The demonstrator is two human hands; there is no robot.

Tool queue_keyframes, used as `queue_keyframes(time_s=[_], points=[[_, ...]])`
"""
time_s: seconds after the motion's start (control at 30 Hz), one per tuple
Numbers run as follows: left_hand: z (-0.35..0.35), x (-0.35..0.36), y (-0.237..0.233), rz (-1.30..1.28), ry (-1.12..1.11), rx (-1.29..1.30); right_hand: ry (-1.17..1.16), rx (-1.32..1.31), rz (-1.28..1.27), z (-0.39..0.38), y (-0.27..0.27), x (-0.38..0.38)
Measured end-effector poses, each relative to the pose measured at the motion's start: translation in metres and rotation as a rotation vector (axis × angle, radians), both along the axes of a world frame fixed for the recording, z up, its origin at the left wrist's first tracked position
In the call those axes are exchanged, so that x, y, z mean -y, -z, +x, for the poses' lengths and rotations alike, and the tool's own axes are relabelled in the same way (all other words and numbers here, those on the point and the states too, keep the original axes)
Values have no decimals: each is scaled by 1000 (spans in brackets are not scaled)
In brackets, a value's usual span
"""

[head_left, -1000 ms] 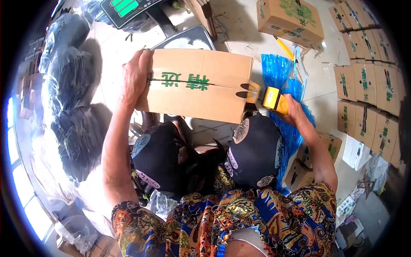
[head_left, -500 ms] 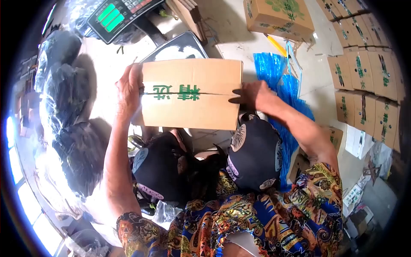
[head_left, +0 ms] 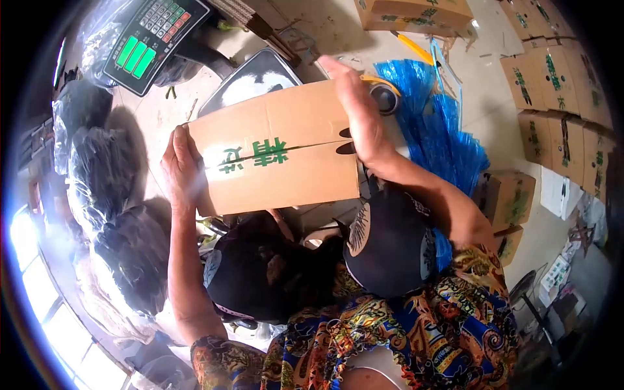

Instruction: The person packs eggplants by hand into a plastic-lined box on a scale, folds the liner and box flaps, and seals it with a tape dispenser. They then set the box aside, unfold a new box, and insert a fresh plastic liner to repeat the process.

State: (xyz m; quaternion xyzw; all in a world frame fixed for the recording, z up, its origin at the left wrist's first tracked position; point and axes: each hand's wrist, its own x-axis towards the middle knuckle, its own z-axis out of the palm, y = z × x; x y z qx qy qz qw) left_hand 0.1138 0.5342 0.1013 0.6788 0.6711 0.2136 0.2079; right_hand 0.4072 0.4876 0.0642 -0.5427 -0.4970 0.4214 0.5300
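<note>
A closed cardboard box [head_left: 279,179] with green lettering and a seam between its top flaps is held over my lap, tilted. My left hand [head_left: 181,162] is closed on its left end, the thumb on top near the corner. At the right end, my right hand [head_left: 364,120] lies against the box edge, near two dark oval holes by the seam. A roll of tape [head_left: 385,99], yellow-rimmed with a dark core, shows just beyond this hand and appears gripped in it; the fingers behind are partly hidden. Behind the box is a scale's shiny platform [head_left: 250,78].
The scale's display [head_left: 138,58] stands at upper left. Dark plastic-wrapped bundles [head_left: 104,169] line the left side. Blue plastic sheeting [head_left: 435,130] lies at right, near a yellow-handled tool [head_left: 414,47]. Stacked cartons [head_left: 552,81] fill the far right; another carton [head_left: 416,16] sits at the top.
The box has shifted left and tilted, its left end lower in view. My right hand has moved up along the right end, and the tape roll has come into sight beside it.
</note>
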Motion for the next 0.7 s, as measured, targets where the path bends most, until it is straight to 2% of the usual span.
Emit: queue_keyframes(time_s=[0.03,0.07,0.1,0.13,0.17,0.2,0.27,0.3,0.33,0.37,0.43,0.53,0.57,0.63,0.7], points=[[-7,0,8,51,60,-52,35,-110,-52,1,13,0],[-14,2,13,113,100,-101,50,-75,-72,1,23,-3],[-8,3,6,62,30,-53,64,-41,-93,2,33,-6],[4,3,-2,12,-29,-1,102,-538,-354,-1,36,-7],[10,2,-7,-32,-93,55,99,-492,-266,0,41,-11],[10,2,-4,68,-21,27,95,-447,-186,1,50,-14],[2,0,5,269,138,-32,166,-71,-102,3,113,-7],[-4,-3,4,148,41,46,192,115,-42,6,132,-13],[-14,-3,1,17,-56,117,-39,-359,-407,12,126,-6],[-29,-1,0,-116,-157,187,-59,-186,-302,13,160,2],[-70,-2,21,-134,-227,372,64,-343,-289,-5,151,9],[-96,9,31,-222,-386,659,-323,-568,-837,11,123,-8],[-98,17,30,-223,-395,721,-313,-838,-676,9,104,-4],[-102,40,33,-260,-423,860,-448,-914,-576,13,58,-27],[-137,55,83,53,16,402,-583,-883,-455,11,1,-46]])
